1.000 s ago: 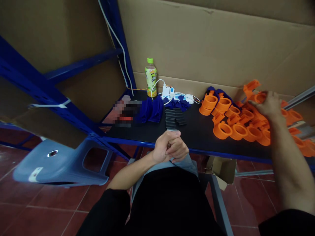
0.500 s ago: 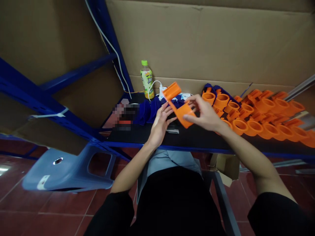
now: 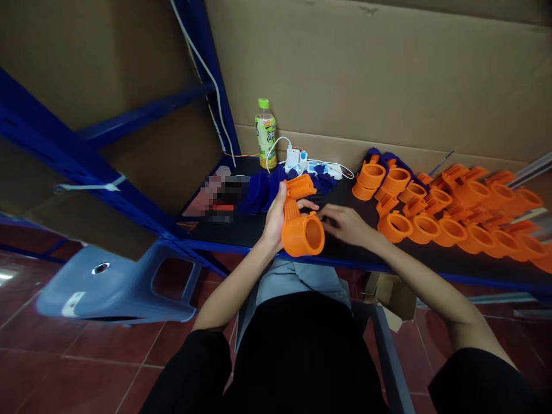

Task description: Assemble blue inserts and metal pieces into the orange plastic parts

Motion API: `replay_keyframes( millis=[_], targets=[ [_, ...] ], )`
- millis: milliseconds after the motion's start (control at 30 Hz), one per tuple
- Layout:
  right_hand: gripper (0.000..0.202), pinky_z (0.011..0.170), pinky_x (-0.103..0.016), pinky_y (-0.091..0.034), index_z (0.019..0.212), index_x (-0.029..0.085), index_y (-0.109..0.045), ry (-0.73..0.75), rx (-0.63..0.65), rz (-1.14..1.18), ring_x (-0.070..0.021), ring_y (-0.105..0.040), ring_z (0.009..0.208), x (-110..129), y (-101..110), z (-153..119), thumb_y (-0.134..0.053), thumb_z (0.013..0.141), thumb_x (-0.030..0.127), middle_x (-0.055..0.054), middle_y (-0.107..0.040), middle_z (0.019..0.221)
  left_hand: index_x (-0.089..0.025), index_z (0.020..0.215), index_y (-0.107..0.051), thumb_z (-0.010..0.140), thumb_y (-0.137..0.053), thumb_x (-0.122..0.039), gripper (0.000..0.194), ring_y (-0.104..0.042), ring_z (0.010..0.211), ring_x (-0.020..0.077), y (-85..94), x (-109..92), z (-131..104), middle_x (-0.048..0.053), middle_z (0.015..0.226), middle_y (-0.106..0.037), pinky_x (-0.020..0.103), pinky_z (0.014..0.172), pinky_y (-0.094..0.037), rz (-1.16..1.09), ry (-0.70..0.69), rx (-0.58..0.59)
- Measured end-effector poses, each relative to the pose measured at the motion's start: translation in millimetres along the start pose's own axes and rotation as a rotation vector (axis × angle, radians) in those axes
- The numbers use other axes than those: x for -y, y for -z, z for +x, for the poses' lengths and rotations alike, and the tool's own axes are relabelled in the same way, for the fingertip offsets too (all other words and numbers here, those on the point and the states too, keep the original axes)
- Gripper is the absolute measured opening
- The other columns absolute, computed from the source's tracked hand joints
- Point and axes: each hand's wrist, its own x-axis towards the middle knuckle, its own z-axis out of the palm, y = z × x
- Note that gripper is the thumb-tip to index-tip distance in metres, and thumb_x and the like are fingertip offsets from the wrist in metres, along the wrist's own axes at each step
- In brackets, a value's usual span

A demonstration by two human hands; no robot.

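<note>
An orange plastic part [image 3: 297,234] with a round ring at its lower end is in my left hand [image 3: 275,221], thumb up along its left side and fingers behind it. The ring's opening faces right. My right hand [image 3: 347,224] is just right of the part, its fingers bent together near the left fingertips; whether it pinches something small is hidden. Several similar orange parts [image 3: 425,228] stand in rows on the black shelf [image 3: 345,247] to the right. Dark blue pieces [image 3: 261,192] lie behind my left hand.
A green-capped bottle [image 3: 266,135] stands at the back beside a white power strip [image 3: 332,170] with cables. Blue rack posts [image 3: 142,215] rise on the left, above a blue stool [image 3: 125,282]. A cardboard box [image 3: 394,296] sits below the shelf.
The orange part has turned so its ring faces right and has come lower, into my left hand's grip. My right hand has let go of its body and moved to its right side.
</note>
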Motion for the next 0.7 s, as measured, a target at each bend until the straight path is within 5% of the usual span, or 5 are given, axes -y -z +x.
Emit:
replay_keyframes(
  millis=[167, 333, 567, 700],
  targets=[
    [0.028, 0.072, -0.029, -0.048, 0.122, 0.023, -0.073, 0.018, 0.126, -0.253, -0.0229, -0.069, 0.109, 13, -23, -7, -0.054, 0.106, 0.038, -0.01, -0.071, 0.124, -0.014, 0.108, -0.074, 0.098, -0.04, -0.078, 0.074, -0.071, 0.056, 0.0205, 1.1, -5, -6, 0.007, 0.068, -0.07, 0.031, 0.056, -0.06, -0.026, 0.193, 0.178],
    [0.024, 0.07, -0.03, -0.048, 0.119, 0.022, -0.074, -0.021, 0.159, -0.304, -0.0248, -0.069, 0.112, 22, -29, -1, -0.057, 0.104, 0.031, -0.011, -0.072, 0.129, -0.015, 0.111, -0.073, 0.099, -0.044, -0.074, 0.067, -0.07, 0.055, 0.0207, 6.0, -3, -9, 0.006, 0.069, -0.07, 0.034, 0.058, -0.061, -0.062, 0.243, 0.269],
    [0.027, 0.071, -0.031, -0.049, 0.124, 0.024, -0.072, -0.128, 0.141, -0.245, -0.0283, -0.071, 0.116, 28, -28, 2, -0.055, 0.104, 0.026, -0.009, -0.071, 0.135, -0.013, 0.107, -0.076, 0.099, -0.041, -0.075, 0.072, -0.071, 0.054, 0.0234, -4.8, -8, -16, 0.007, 0.06, -0.066, 0.031, 0.052, -0.057, 0.033, 0.278, 0.226],
    [0.017, 0.07, -0.03, -0.046, 0.11, 0.023, -0.074, -0.184, 0.093, -0.136, -0.0254, -0.073, 0.102, 24, -29, 4, -0.06, 0.102, 0.029, -0.008, -0.074, 0.124, -0.012, 0.109, -0.075, 0.101, -0.039, -0.071, 0.07, -0.07, 0.053, 0.0223, -8.3, -12, -16, 0.007, 0.059, -0.066, 0.03, 0.052, -0.056, 0.022, 0.26, 0.199]
  ],
)
